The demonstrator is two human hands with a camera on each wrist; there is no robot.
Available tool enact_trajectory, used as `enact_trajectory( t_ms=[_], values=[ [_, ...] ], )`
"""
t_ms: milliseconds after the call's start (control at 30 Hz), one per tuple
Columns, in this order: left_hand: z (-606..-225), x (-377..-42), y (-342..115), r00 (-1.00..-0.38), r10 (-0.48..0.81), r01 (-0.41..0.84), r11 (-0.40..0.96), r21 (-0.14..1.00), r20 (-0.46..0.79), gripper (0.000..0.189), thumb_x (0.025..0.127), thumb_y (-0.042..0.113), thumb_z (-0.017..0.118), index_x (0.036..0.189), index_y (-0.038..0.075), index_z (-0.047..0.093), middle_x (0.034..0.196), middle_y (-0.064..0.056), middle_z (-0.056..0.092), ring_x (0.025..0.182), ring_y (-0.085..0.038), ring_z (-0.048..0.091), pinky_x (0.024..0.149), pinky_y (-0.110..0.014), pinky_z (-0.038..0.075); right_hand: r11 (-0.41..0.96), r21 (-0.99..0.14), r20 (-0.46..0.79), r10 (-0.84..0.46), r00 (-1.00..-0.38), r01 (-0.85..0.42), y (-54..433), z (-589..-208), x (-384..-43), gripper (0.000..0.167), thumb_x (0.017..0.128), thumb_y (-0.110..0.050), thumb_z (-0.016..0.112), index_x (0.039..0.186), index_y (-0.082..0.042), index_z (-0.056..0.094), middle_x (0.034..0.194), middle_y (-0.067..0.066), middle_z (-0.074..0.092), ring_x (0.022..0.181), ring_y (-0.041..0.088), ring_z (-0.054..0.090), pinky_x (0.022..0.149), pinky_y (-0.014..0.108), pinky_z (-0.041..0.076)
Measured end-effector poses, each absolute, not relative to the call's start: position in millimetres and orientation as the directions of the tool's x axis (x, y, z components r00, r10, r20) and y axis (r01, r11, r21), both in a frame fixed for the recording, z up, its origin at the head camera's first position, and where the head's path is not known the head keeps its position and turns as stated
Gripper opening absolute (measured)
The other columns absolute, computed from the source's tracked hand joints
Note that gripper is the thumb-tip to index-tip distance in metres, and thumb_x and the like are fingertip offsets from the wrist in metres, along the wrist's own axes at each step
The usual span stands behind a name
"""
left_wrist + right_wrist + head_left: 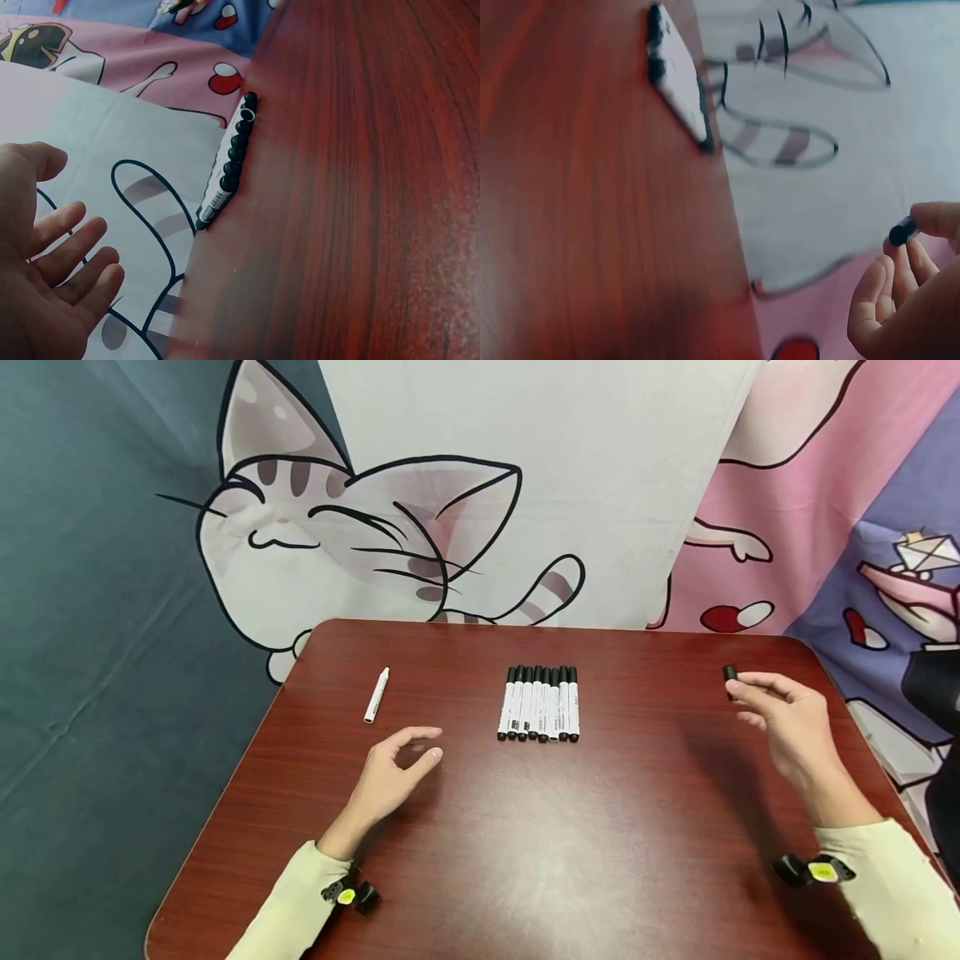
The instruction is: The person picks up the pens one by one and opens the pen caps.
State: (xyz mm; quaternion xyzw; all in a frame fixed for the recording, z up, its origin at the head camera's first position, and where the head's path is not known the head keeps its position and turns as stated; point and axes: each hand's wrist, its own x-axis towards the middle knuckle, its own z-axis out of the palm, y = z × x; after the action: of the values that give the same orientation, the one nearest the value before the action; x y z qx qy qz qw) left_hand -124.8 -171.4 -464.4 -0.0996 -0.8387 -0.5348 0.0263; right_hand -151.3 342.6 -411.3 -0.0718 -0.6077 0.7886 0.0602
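Observation:
My right hand [795,727] pinches a small black marker cap [730,682] between thumb and fingers, held above the table's right side. The cap [902,231] also shows in the right wrist view, one end facing the camera. My left hand [386,781] hovers over the left part of the table, thumb and fingers apart, with nothing between them. Beyond it lies an uncapped white marker [377,696], set apart and slightly slanted. Between the two hands, several white markers with black caps [537,703] lie side by side in a row, caps toward the far edge.
The table [525,860] is reddish-brown wood with rounded corners. Behind its far edge hangs a cloth with a cartoon cat [315,543]. A dark object [933,693] stands off the table at the right. Each wrist wears a small black camera [366,897].

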Motion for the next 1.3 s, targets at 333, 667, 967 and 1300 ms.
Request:
enact_trajectory(
  t_ms=[333, 667, 967, 1300],
  values=[
    [-437, -110, -165, -0.961, 0.182, 0.266, 0.412, 0.872, 0.208, 0.027, 0.093, 0.006, 0.073, 0.12, 0.006, 0.071, 0.123, -0.015, 0.071, 0.115, -0.035, 0.066, 0.099, -0.056, 0.05, -0.115, -0.968, -0.238, 0.153, -0.959, 0.222, 397, -426, -185, 0.015, 0.094, -0.008, 0.074, 0.088, -0.021, 0.079, 0.084, -0.011, 0.075, 0.072, 0.005, 0.072, 0.063, 0.021, 0.058],
    [-437, -110, -164, -0.956, 0.186, 0.285, 0.42, 0.862, 0.226, 0.026, 0.092, 0.005, 0.074, 0.118, 0.005, 0.071, 0.122, -0.014, 0.071, 0.117, -0.031, 0.066, 0.099, -0.056, 0.05, 0.005, -0.94, -0.336, 0.165, -0.927, 0.341, 422, -450, -197, 0.016, 0.093, -0.016, 0.076, 0.081, -0.026, 0.078, 0.08, -0.016, 0.074, 0.071, 0.003, 0.071, 0.063, 0.02, 0.057],
    [-436, -109, -163, -0.949, 0.199, 0.306, 0.41, 0.859, 0.243, 0.027, 0.092, 0.003, 0.074, 0.118, 0.003, 0.071, 0.122, -0.019, 0.071, 0.115, -0.034, 0.066, 0.096, -0.06, 0.05, 0.21, -0.888, -0.36, 0.235, -0.903, 0.409, 435, -471, -206, 0.02, 0.091, -0.03, 0.079, 0.072, -0.034, 0.075, 0.073, -0.022, 0.07, 0.069, -0.003, 0.068, 0.063, 0.02, 0.057],
    [-461, -119, -172, -0.946, 0.208, 0.314, 0.404, 0.859, 0.248, 0.026, 0.092, 0.011, 0.077, 0.118, 0.013, 0.073, 0.123, -0.009, 0.072, 0.115, -0.023, 0.067, 0.095, -0.054, 0.053, 0.386, -0.795, -0.354, 0.332, -0.874, 0.468, 438, -481, -208, 0.024, 0.084, -0.047, 0.083, 0.066, -0.042, 0.068, 0.069, -0.022, 0.065, 0.066, -0.006, 0.065, 0.062, 0.021, 0.057]
  ],
)
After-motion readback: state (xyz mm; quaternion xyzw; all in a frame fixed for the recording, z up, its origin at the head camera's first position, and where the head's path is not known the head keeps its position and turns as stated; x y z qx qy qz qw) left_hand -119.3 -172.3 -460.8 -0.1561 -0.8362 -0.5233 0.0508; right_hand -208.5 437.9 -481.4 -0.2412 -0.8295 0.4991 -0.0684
